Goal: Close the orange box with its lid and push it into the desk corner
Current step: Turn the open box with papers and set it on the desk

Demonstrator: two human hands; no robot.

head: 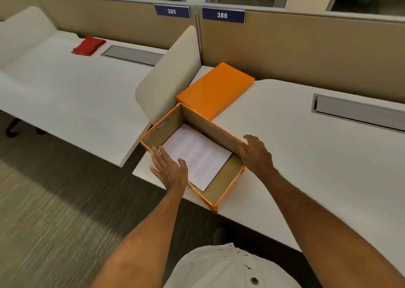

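On desk (306, 156): orange box (228, 191) open, lid (215, 90) behind.

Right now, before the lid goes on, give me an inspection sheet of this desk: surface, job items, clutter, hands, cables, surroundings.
Surface: white desk, bare to the right of the box.
Job's things: orange box open at the near-left desk edge, printed sheet inside; orange lid flat behind it in the desk corner.
Clutter: nothing seen on this desk.
Hands: left hand open over the box's left wall; right hand on the right wall.
Cables: nothing seen; closed cable tray.
Surroundings: divider panel, sign 386, red cloth on neighbouring desk.
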